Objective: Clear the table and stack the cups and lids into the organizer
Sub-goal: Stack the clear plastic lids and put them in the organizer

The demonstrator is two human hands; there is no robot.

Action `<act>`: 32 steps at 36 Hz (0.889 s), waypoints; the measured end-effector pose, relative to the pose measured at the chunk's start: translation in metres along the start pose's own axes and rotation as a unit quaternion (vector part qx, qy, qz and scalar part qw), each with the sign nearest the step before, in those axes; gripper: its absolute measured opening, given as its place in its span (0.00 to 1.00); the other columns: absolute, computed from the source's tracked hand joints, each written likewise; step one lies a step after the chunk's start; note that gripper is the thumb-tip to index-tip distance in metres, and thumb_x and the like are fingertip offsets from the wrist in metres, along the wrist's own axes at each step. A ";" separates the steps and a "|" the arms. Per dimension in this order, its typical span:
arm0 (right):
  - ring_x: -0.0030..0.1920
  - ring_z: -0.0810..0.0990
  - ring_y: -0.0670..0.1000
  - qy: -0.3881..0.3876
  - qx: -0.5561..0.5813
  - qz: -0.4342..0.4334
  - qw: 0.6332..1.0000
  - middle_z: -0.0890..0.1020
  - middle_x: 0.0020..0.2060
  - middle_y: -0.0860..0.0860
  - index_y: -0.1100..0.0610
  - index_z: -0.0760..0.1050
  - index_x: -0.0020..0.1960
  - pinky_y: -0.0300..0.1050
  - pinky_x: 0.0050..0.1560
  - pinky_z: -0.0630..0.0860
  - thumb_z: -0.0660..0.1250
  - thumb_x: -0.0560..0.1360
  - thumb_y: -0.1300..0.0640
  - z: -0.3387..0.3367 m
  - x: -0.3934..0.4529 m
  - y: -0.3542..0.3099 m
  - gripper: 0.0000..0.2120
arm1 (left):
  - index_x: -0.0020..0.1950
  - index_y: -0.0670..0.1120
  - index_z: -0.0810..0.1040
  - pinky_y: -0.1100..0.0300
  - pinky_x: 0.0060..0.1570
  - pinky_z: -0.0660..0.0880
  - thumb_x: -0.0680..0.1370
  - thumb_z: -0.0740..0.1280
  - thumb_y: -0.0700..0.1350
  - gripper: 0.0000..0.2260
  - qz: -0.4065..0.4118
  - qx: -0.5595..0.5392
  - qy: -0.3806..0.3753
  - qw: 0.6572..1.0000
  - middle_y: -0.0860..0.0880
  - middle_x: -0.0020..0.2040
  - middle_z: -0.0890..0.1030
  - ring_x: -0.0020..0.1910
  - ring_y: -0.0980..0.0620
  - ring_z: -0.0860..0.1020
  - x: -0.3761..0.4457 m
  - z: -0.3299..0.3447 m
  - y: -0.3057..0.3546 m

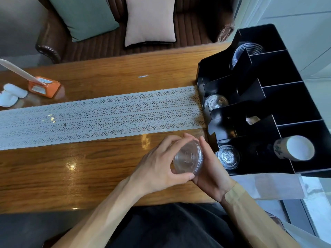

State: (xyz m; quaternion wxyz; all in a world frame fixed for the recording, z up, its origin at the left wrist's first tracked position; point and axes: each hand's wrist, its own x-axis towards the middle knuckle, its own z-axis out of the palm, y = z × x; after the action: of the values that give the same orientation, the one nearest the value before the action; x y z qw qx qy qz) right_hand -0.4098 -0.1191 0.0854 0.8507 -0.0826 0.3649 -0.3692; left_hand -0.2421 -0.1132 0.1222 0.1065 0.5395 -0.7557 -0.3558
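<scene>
On the long glossy wooden table [93, 169], crossed lengthwise by a white lace runner [100, 115], a black compartmented plastic organizer [268, 104] occupies the right end. Its open slots face the person: a far slot holds a stack of clear ribbed lids [248, 49], a middle slot a clear domed lid [215, 102], the nearest front slot a stack of clear flat lids [227, 156], and the near right bay a white paper cup lying on its side [295, 148]. At the far left edge sit an orange box-shaped holder [44, 86] and some white pads [12, 95], well apart from the work. The left hand [161, 167] and the right hand [213, 172] together hold a short stack of clear plastic lids [188, 159] just above the near table edge; the left fingers curl over its top and the thumb closes under it, while the right palm and fingers cup its right rim, so both grips are closed on the stack. The stack is tilted on edge, its flat face turned up and leftward toward the camera. The nearest front slot lies just to the right of the held stack, beyond the right hand, which is the nearer hand to it. As a judgement, the coming move calls for a short rightward carry with the stack's axis aligned to that slot.
</scene>
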 end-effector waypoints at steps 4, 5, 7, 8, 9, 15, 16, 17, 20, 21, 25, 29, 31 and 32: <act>0.64 0.79 0.59 -0.011 -0.005 0.019 1.000 0.80 0.66 0.56 0.49 0.74 0.70 0.65 0.60 0.74 0.59 0.80 0.39 0.000 -0.002 -0.002 0.24 | 0.76 0.64 0.59 0.58 0.66 0.72 0.68 0.75 0.56 0.40 0.049 0.024 -0.018 0.998 0.67 0.73 0.58 0.69 0.64 0.67 0.002 -0.005 0.001; 0.62 0.80 0.59 -0.014 -0.011 0.026 1.000 0.81 0.66 0.56 0.49 0.74 0.70 0.63 0.55 0.78 0.58 0.80 0.38 -0.001 -0.002 -0.003 0.24 | 0.76 0.64 0.59 0.57 0.68 0.70 0.68 0.76 0.54 0.40 0.061 0.028 -0.024 0.997 0.66 0.74 0.58 0.71 0.63 0.65 0.003 -0.006 0.001; 0.55 0.83 0.56 -0.017 -0.015 0.041 0.999 0.82 0.62 0.56 0.49 0.74 0.70 0.53 0.42 0.83 0.58 0.79 0.36 -0.003 -0.002 -0.004 0.25 | 0.76 0.63 0.60 0.58 0.72 0.63 0.69 0.76 0.51 0.40 0.083 0.051 -0.036 0.995 0.65 0.76 0.57 0.75 0.62 0.60 0.004 -0.007 0.000; 0.52 0.84 0.55 -0.016 -0.015 0.048 0.999 0.83 0.60 0.56 0.48 0.75 0.69 0.50 0.37 0.82 0.58 0.79 0.35 -0.003 -0.002 -0.004 0.25 | 0.76 0.63 0.59 0.60 0.72 0.59 0.69 0.77 0.50 0.40 0.090 0.068 -0.041 0.993 0.64 0.77 0.56 0.75 0.63 0.58 0.004 -0.008 0.000; 0.51 0.84 0.55 -0.014 -0.017 0.054 0.998 0.83 0.60 0.56 0.47 0.76 0.69 0.49 0.36 0.82 0.58 0.79 0.35 -0.004 -0.002 -0.005 0.25 | 0.76 0.63 0.59 0.61 0.72 0.55 0.69 0.77 0.49 0.41 0.096 0.084 -0.045 0.991 0.64 0.77 0.56 0.76 0.63 0.56 0.004 -0.009 0.000; 0.54 0.81 0.58 -0.013 -0.010 0.105 0.994 0.83 0.58 0.59 0.48 0.81 0.63 0.57 0.49 0.81 0.57 0.78 0.33 -0.008 -0.002 -0.008 0.26 | 0.78 0.53 0.63 0.54 0.74 0.60 0.68 0.77 0.40 0.41 0.153 0.125 -0.063 0.978 0.56 0.78 0.61 0.78 0.55 0.57 0.003 -0.018 0.005; 0.55 0.80 0.60 -0.014 -0.009 0.111 0.994 0.82 0.58 0.61 0.49 0.82 0.62 0.57 0.51 0.79 0.57 0.78 0.33 -0.008 -0.002 -0.008 0.27 | 0.78 0.52 0.63 0.53 0.74 0.60 0.68 0.76 0.39 0.41 0.162 0.130 -0.067 0.976 0.55 0.78 0.61 0.78 0.54 0.57 0.003 -0.019 0.007; 0.57 0.79 0.61 -0.014 -0.011 0.116 0.993 0.81 0.59 0.61 0.50 0.82 0.61 0.59 0.54 0.78 0.57 0.78 0.32 -0.009 -0.003 -0.008 0.27 | 0.78 0.51 0.63 0.52 0.74 0.61 0.68 0.75 0.38 0.40 0.168 0.136 -0.070 0.974 0.55 0.78 0.61 0.78 0.53 0.57 0.003 -0.020 0.008; 0.58 0.80 0.62 -0.017 -0.017 0.130 0.991 0.82 0.61 0.62 0.50 0.82 0.62 0.67 0.67 0.70 0.58 0.77 0.32 -0.010 -0.005 -0.010 0.28 | 0.77 0.51 0.64 0.51 0.68 0.67 0.69 0.74 0.39 0.39 0.183 0.154 -0.070 0.968 0.56 0.78 0.62 0.77 0.53 0.59 0.004 -0.023 0.012; 0.57 0.81 0.62 -0.017 -0.017 0.134 0.991 0.82 0.61 0.62 0.51 0.81 0.63 0.68 0.67 0.69 0.58 0.77 0.32 -0.011 -0.006 -0.011 0.28 | 0.77 0.51 0.65 0.50 0.66 0.69 0.68 0.74 0.40 0.38 0.188 0.159 -0.068 0.967 0.56 0.78 0.63 0.76 0.52 0.60 0.004 -0.023 0.013; 0.55 0.83 0.61 -0.019 -0.013 0.142 0.990 0.82 0.60 0.62 0.53 0.76 0.69 0.66 0.63 0.73 0.58 0.78 0.33 -0.014 -0.009 -0.013 0.30 | 0.76 0.51 0.66 0.49 0.63 0.71 0.68 0.75 0.41 0.38 0.202 0.177 -0.074 0.960 0.55 0.77 0.64 0.75 0.51 0.63 0.006 -0.022 0.015; 0.55 0.83 0.62 -0.021 -0.015 0.149 0.989 0.83 0.58 0.62 0.54 0.75 0.70 0.66 0.61 0.74 0.60 0.78 0.34 -0.017 -0.010 -0.013 0.31 | 0.76 0.51 0.66 0.50 0.60 0.72 0.68 0.77 0.42 0.38 0.216 0.196 -0.077 0.953 0.55 0.77 0.64 0.74 0.50 0.65 0.007 -0.021 0.016; 0.55 0.83 0.62 -0.016 -0.012 0.150 0.989 0.84 0.56 0.62 0.54 0.74 0.71 0.66 0.61 0.74 0.61 0.77 0.34 -0.018 -0.011 -0.012 0.32 | 0.76 0.51 0.66 0.50 0.60 0.72 0.69 0.76 0.41 0.38 0.220 0.199 -0.082 0.951 0.55 0.78 0.63 0.74 0.49 0.65 0.007 -0.021 0.017; 0.55 0.82 0.62 -0.015 -0.009 0.149 0.989 0.84 0.56 0.61 0.54 0.73 0.72 0.66 0.61 0.74 0.61 0.77 0.34 -0.018 -0.010 -0.012 0.32 | 0.76 0.51 0.65 0.50 0.60 0.72 0.69 0.76 0.41 0.38 0.222 0.199 -0.084 0.951 0.55 0.78 0.63 0.74 0.49 0.64 0.006 -0.022 0.018</act>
State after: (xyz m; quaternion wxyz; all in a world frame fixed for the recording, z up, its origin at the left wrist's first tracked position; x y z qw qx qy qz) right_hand -0.4338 -0.1180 0.0829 0.9007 -0.0405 0.3639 -0.2339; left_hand -0.2455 -0.1254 0.1484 0.0089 0.3366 -0.9180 -0.2095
